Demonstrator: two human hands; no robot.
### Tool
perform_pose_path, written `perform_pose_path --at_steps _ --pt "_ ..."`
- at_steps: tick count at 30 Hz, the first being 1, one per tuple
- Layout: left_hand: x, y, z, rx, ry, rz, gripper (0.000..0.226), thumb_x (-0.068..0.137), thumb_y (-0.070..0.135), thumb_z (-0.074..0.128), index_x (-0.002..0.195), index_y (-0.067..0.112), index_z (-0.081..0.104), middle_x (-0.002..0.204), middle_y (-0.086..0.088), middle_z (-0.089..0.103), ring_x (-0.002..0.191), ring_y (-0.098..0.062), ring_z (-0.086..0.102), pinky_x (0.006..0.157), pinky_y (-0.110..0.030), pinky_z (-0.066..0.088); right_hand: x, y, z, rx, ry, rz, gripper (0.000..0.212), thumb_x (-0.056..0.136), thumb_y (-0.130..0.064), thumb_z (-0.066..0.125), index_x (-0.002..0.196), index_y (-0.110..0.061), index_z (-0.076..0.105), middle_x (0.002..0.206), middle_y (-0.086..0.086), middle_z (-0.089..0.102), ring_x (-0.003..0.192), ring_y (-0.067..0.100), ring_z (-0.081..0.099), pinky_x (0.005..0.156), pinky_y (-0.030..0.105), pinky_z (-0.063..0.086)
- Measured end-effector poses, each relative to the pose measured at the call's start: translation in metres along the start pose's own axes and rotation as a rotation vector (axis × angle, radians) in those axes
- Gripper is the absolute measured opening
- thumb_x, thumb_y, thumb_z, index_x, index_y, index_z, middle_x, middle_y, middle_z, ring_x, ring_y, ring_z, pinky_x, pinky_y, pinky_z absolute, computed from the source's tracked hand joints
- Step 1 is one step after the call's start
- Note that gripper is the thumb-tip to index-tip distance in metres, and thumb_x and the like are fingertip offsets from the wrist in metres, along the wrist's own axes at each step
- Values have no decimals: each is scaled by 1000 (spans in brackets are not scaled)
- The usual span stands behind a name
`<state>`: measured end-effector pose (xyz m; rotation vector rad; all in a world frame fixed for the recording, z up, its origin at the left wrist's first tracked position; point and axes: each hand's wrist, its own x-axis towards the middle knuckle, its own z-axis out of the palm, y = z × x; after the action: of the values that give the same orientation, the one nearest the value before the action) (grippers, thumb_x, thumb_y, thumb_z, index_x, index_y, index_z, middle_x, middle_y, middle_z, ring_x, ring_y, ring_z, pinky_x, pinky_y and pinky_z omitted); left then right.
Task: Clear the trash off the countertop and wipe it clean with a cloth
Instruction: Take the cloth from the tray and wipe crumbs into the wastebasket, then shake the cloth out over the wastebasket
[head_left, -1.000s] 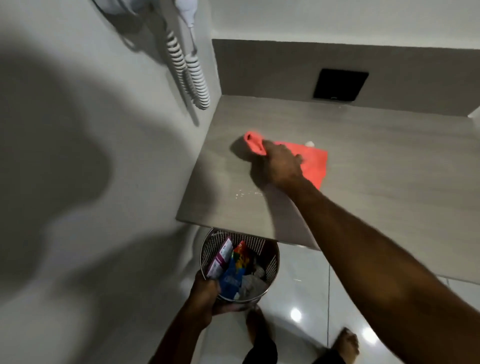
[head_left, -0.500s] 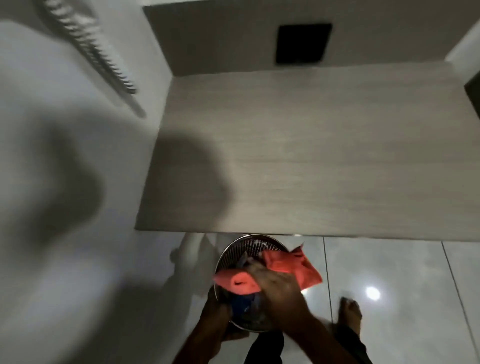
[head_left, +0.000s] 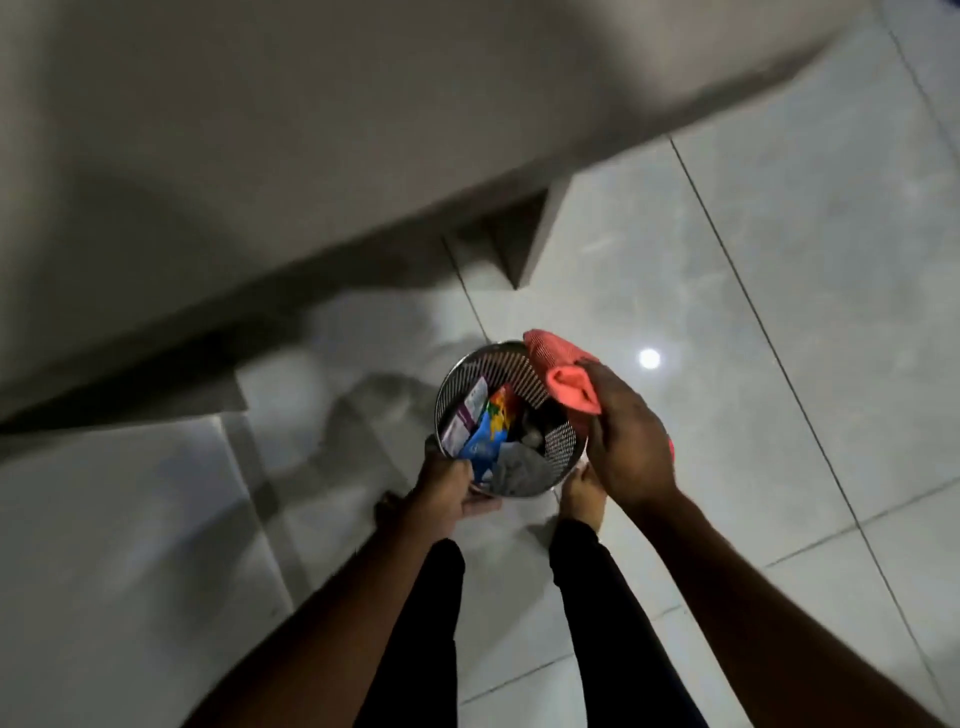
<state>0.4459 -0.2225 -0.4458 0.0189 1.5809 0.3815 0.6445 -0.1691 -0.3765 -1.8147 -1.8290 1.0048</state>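
The left hand (head_left: 451, 480) is clasped around the near rim of a round mesh bin (head_left: 470, 366), which it holds up above the tiled floor (head_left: 779, 260). Inside the bin, just beyond the left hand's fingers, lie the trash wrappers (head_left: 483, 421), among them a white and purple box and a blue packet. The right hand (head_left: 626, 441) is closed on a bunched orange cloth (head_left: 563, 376) just over the bin's right rim, and the blurred table (head_left: 311, 130) lies well beyond both hands.
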Motion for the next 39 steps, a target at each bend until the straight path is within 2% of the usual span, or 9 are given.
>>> perform_pose_path --at_steps 5,12,18,21,24,29,34,36,39 --pt "67 15 83 55 -41 5 67 85 -11 25 141 23 40 140 -20 58 114 -47 65 69 -52 61 -2 92 -4 1 9 68 46 90 0 61 136 -3 54 140 15 56 129 30 53 110 43 38" --pt "87 23 148 113 -14 -31 53 94 -13 33 139 7 50 137 -24 61 116 -43 63 102 -65 47 -1 135 -28 -22 -24 128 59 88 1 56 145 -13 46 150 8 47 137 24 45 113 35 35" --pt "-19 78 163 311 187 46 40 99 23 53 126 -5 61 100 -23 68 68 -22 55 62 -30 45 -9 71 -92 178 101 194 40 100 -14 48 136 -31 49 136 -22 45 123 -2 43 104 2 24" --pt "-114 130 184 303 9 208 53 100 55 42 110 12 72 102 -12 77 77 -24 72 63 -30 55 -22 23 -135 140 138 52 54 90 -20 57 140 -2 48 144 13 51 130 27 49 110 35 39" --pt "-210 185 208 436 -94 422 61 76 69 63 96 12 76 84 -10 80 76 -28 77 66 -33 63 -27 -28 -174 99 167 69 65 85 -29 42 142 4 44 147 24 44 135 37 45 108 50 42" --pt "-336 258 237 801 -99 800 30 64 18 71 91 4 72 81 -23 75 70 -30 70 71 -50 60 -14 -94 -221 114 366 -43 59 90 -12 50 144 7 36 146 26 44 134 38 45 100 57 47" --pt "-426 356 243 1086 -268 1036 13 85 -2 63 95 0 71 70 -11 65 61 -22 57 60 -36 49 38 -139 -286 443 365 54 139 57 -71 80 154 -25 -8 164 6 2 151 24 11 116 50 29" --pt "-452 404 240 1135 -422 1068 16 92 -5 60 106 -5 68 85 -17 65 74 -24 57 63 -36 48 78 -159 -321 798 356 102 147 46 -52 91 154 -26 -5 159 4 19 145 23 29 110 52 39" --pt "-469 475 240 1110 -576 1064 23 98 -8 52 119 -9 62 97 -14 64 84 -19 57 68 -27 48 146 -178 -363 1161 186 -5 101 58 -12 86 145 -11 34 135 14 59 120 28 59 93 46 54"
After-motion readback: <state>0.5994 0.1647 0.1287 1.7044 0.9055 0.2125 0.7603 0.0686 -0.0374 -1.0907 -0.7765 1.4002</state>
